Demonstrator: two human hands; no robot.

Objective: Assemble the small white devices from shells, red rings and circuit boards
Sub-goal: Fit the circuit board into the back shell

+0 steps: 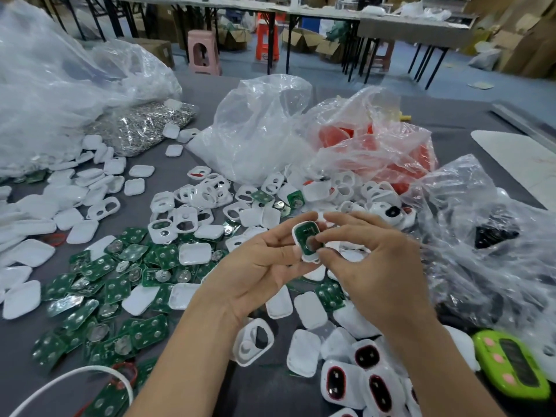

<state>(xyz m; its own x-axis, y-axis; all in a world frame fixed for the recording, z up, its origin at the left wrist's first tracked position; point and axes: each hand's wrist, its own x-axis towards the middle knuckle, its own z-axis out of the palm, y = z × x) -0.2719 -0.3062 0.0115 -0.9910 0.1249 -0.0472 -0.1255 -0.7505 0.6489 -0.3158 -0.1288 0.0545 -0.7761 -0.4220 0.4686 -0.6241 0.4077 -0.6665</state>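
Shell held in hands, circuit boards and plastic bags crowding around.

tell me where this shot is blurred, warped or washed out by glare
Head view: motion blur smears the fingertips of the right hand over the green board in the white shell, while the left hand gripping it is sharper; head view: the wide lens bows the far tables; head view: overhead light glints white on the clear bags, and shadows are soft.
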